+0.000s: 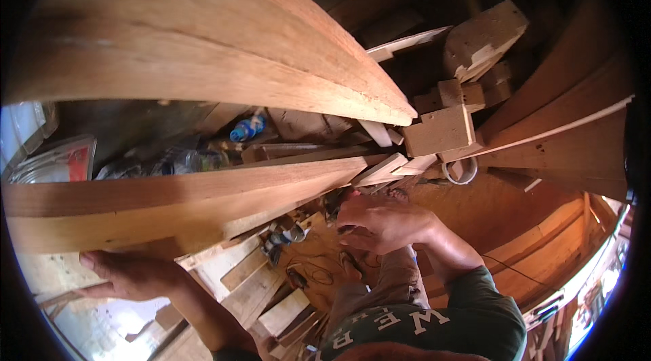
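My left hand (132,277) is at the lower left, its fingers spread and nothing held in them. Its thumb is close against the lower edge of a long wooden beam (169,198); whether it touches cannot be told. In front of my body, my right hand (383,223) is closed with curled fingers. A small dark shape shows at those fingers, too unclear to name. A second, thicker wooden beam (203,49) stretches across the upper left, and both beams narrow toward the middle.
Wooden blocks (439,131) and a white ring-shaped thing (460,171) lie right of the beam ends. Between the beams are a blue bottle (247,128) and clear plastic (193,159). Below are wood offcuts (285,312), a tool (281,235) and a dark cable (317,270). Curved planks (563,150) rise at right.
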### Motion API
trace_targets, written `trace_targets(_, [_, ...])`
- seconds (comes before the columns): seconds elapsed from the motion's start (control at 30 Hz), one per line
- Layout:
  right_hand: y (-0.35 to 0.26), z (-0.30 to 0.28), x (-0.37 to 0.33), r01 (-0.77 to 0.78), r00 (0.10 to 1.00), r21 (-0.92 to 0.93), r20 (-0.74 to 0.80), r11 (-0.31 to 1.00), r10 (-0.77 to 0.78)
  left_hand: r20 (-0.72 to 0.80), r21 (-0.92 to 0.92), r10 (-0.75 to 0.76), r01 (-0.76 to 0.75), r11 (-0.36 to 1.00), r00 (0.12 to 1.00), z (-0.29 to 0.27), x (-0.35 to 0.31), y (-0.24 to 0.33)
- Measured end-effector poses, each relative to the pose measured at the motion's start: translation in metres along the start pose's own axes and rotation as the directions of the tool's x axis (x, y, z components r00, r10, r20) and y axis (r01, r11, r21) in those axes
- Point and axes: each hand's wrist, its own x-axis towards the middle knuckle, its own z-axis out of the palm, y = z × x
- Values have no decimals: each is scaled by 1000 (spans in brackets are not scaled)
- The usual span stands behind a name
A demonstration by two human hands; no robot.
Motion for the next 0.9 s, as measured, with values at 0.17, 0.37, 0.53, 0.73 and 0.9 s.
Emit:
trace_targets(0.17, [-25,-26,10,-166,986,87,-16,982,168,35,-139,-146,149,979,989,-2,3,6])
trace_targets(0.37, [-36,-26,33,-216,893,-157,-432,964,130,153,-320,12,38,947,988,4,-1,3])
trace_targets(0.53, [-28,3,29,-161,866,-279,-501,947,0,148,-316,-31,77,946,988,12,-5,14])
trace_targets(0.73, [-36,49,-3,-277,893,-162,-406,947,192,154,-286,-169,208,935,974,8,-5,12])
trace_targets(0.9, [1,90,-44,-343,898,-206,-359,916,255,122,-318,-95,129,939,988,5,-2,4])
